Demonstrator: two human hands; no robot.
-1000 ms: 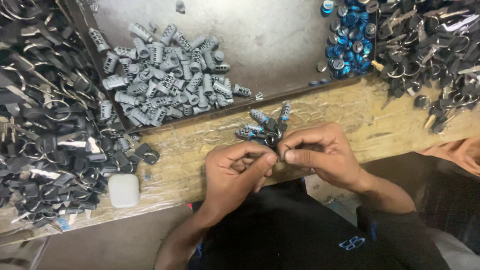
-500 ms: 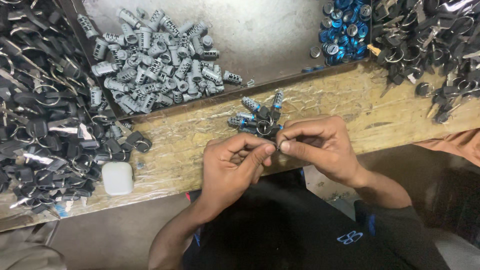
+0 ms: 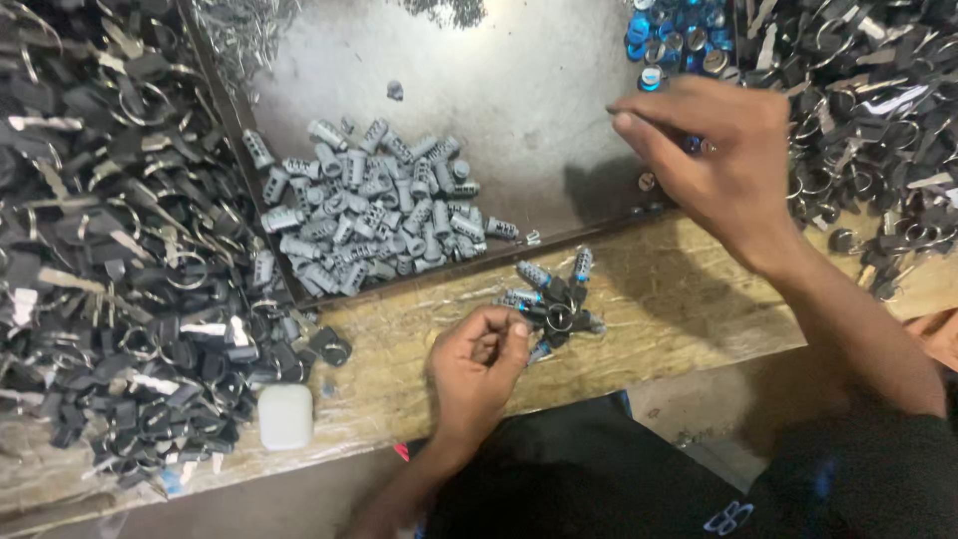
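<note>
Taking the metal tray (image 3: 519, 70) as the landmark: left of it lies a dark heap of keys on rings (image 3: 110, 250), with a small white case (image 3: 285, 416) below that heap on the wooden bench (image 3: 679, 299). Inside the tray sits a pile of grey lock cylinders (image 3: 374, 205). Just below the tray's front edge, the left hand (image 3: 477, 367) pinches a small part beside a cluster of assembled locks with keys (image 3: 552, 299). At the tray's right end, the right hand (image 3: 714, 150) reaches with fingers drawn together toward blue-tipped pieces (image 3: 671, 35); what it grips cannot be told.
</note>
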